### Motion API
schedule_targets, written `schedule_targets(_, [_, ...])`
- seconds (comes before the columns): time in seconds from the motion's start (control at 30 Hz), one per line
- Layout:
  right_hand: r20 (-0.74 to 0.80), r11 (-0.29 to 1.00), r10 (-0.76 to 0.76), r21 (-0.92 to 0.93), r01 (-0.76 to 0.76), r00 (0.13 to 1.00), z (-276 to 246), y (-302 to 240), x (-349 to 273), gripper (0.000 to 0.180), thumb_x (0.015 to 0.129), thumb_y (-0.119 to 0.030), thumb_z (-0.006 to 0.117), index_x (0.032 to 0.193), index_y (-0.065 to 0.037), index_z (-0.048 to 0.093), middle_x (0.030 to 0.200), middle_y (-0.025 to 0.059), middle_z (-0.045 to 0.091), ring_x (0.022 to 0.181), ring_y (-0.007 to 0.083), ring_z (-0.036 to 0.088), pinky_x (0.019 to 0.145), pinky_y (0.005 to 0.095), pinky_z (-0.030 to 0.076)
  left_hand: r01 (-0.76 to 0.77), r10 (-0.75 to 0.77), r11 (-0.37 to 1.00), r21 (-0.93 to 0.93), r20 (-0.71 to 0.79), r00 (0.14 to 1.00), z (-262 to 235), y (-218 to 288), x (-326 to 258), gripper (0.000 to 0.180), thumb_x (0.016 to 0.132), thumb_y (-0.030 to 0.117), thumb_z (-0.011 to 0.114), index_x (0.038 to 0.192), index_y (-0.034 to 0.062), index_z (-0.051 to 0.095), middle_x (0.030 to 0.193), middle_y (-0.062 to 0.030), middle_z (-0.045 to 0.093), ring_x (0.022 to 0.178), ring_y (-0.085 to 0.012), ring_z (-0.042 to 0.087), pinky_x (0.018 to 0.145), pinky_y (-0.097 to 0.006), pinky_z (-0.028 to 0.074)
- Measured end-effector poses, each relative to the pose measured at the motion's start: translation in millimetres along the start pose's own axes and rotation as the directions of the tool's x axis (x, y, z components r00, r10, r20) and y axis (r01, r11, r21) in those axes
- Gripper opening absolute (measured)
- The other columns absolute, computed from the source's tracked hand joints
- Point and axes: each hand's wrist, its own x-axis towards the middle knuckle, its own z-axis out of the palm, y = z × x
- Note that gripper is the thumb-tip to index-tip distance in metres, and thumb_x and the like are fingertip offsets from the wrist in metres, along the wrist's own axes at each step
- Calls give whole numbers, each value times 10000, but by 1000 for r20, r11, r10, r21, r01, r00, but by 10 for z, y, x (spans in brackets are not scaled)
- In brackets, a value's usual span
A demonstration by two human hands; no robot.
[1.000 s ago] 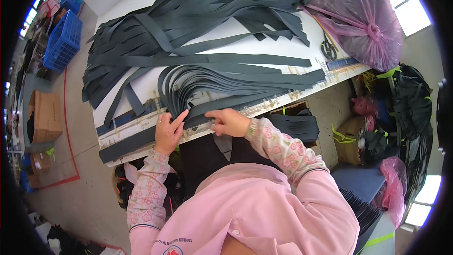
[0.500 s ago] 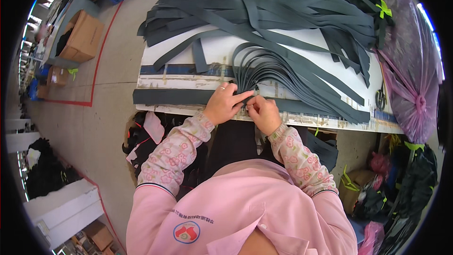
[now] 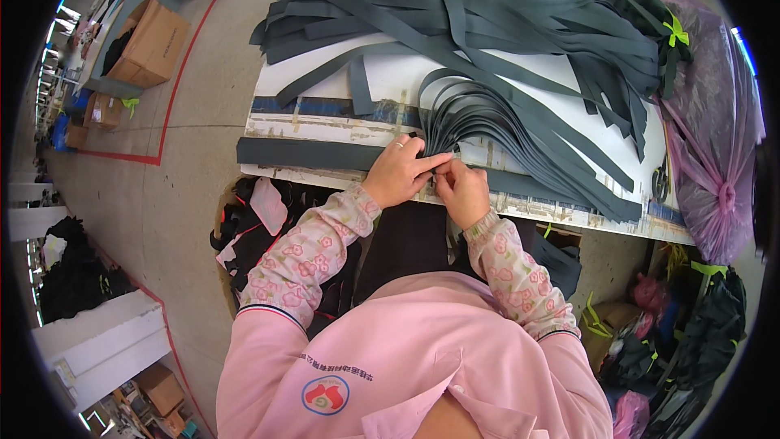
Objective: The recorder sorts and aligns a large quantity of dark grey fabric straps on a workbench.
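Note:
A bundle of dark grey fabric strips (image 3: 497,119) lies bent into an arch at the front of the white table. My left hand (image 3: 398,172) is closed at the bundle's left end, its index finger pointing right along the gathered strips. Close beside it, my right hand (image 3: 464,193) is in a pinch, thumb and fingertips together at the same spot. What sits between those fingertips is too small to make out. A flat dark grey strip (image 3: 313,154) runs along the table's front edge, passing beneath both hands.
A big heap of loose strips (image 3: 528,20) covers the back of the table (image 3: 313,57). Scissors (image 3: 660,184) lie at the right end, near a pink plastic bag (image 3: 719,138). Dark cloth pieces (image 3: 272,236) sit below the left front edge. Cardboard boxes (image 3: 150,42) stand far left.
The whole view has shifted slightly, so the table appears a little further right and higher. Both hands stay at the bundle's end, with only small finger movements.

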Motion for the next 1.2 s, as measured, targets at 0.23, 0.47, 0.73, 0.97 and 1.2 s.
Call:
schedule_targets(0.23, [9, 1000, 14, 7, -14, 1000, -2, 9, 11, 58, 851, -155, 663, 854, -102, 639, 666, 60, 661, 663, 297, 643, 796, 411, 411, 5, -5, 1000, -9, 13, 1000, 6, 18, 35, 533, 786, 106, 700, 1294, 266, 681, 854, -66, 467, 819, -276, 489, 751, -396, 458])
schedule_targets(0.47, [155, 913, 180, 340, -224, 971, -203, 189, -62, 112, 839, -127, 689, 896, -31, 679, 704, 120, 685, 650, 256, 677, 688, 371, 516, 7, -6, 1000, -19, 40, 999, -9, 27, 38, 553, 784, 100, 713, 1311, 263, 668, 861, -73, 454, 832, -277, 478, 760, -395, 454])
schedule_targets(0.73, [-94, 882, 362, 357, -308, 927, -1289, 1096, -375, 71, 887, -49, 661, 922, 11, 650, 686, 57, 662, 634, 97, 635, 593, 268, 504, 39, -40, 999, 18, 84, 996, -45, 53, 34, 518, 796, 155, 737, 1303, 237, 671, 899, -99, 472, 865, -297, 485, 778, -412, 444])
schedule_targets(0.97, [-156, 981, 171, 118, -153, 973, -1338, 1101, -479, 74, 862, -65, 675, 891, -2, 652, 696, 127, 664, 608, 221, 653, 597, 323, 506, 27, -28, 999, 19, 81, 996, -43, 40, 34, 557, 753, 282, 806, 1294, 229, 680, 902, -100, 459, 860, -305, 475, 785, -410, 438])
schedule_targets(1.2, [-158, 982, 170, 114, -153, 973, -1357, 1102, -509, 63, 848, -58, 667, 874, -4, 648, 668, 137, 655, 620, 280, 662, 598, 366, 511, 23, -23, 1000, 3, 63, 998, -26, 50, 48, 571, 729, 284, 825, 1282, 240, 691, 900, -94, 455, 849, -303, 466, 778, -414, 429])
